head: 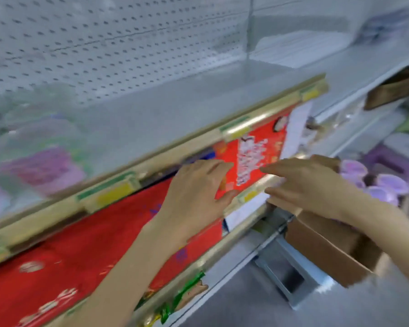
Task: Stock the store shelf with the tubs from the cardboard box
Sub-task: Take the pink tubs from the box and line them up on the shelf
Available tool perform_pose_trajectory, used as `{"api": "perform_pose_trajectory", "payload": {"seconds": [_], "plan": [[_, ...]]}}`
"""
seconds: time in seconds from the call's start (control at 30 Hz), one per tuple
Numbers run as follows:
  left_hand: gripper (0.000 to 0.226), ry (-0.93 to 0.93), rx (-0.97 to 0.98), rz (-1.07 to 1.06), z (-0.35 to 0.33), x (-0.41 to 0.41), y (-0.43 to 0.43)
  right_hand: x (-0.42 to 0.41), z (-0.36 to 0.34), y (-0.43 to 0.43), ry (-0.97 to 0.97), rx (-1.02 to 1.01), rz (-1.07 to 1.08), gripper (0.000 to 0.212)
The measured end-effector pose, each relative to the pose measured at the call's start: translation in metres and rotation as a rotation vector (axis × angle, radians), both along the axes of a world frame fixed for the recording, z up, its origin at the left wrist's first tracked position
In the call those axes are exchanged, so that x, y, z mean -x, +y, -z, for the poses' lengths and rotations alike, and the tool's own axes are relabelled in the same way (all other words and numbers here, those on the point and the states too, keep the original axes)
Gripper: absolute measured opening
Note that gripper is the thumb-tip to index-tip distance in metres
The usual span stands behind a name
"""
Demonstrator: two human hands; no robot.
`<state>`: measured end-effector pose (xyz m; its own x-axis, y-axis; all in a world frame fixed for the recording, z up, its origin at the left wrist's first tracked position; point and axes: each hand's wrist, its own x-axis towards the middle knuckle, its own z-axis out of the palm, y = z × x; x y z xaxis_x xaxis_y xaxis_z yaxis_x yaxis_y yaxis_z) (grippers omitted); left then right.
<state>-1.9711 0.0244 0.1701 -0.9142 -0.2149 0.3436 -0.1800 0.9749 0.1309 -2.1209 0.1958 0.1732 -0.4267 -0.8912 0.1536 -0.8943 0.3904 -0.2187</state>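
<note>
The picture is blurred by motion. My left hand hangs empty in front of the shelf edge, fingers slightly curled and apart. My right hand is also empty, fingers spread, just left of the open cardboard box. Purple-lidded tubs show inside the box, behind my right wrist. More tubs with purple labels stand on the grey shelf at the left. The right stretch of that shelf is bare.
A gold price rail with yellow and green tags runs along the shelf front. Red packaged goods fill the shelf below. A perforated back panel rises behind. Another brown box sits on a lower shelf at far right.
</note>
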Motion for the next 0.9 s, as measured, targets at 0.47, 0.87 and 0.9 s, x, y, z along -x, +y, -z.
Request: {"api": "perform_pose_trajectory", "payload": {"seconds": [0.47, 0.87, 0.9], "plan": [[0.052, -0.257, -0.280, 0.195, 0.160, 0.188, 0.111, 0.113, 0.165, 0.141, -0.092, -0.133, 0.549, 0.049], [0.054, -0.503, -0.420, 0.289, 0.238, 0.329, 0.143, 0.196, 0.247, 0.180, -0.616, -0.109, 1.090, 0.055], [0.054, -0.524, -0.420, 0.293, 0.244, 0.338, 0.145, 0.204, 0.254, 0.183, -0.673, -0.084, 1.120, 0.054]]}}
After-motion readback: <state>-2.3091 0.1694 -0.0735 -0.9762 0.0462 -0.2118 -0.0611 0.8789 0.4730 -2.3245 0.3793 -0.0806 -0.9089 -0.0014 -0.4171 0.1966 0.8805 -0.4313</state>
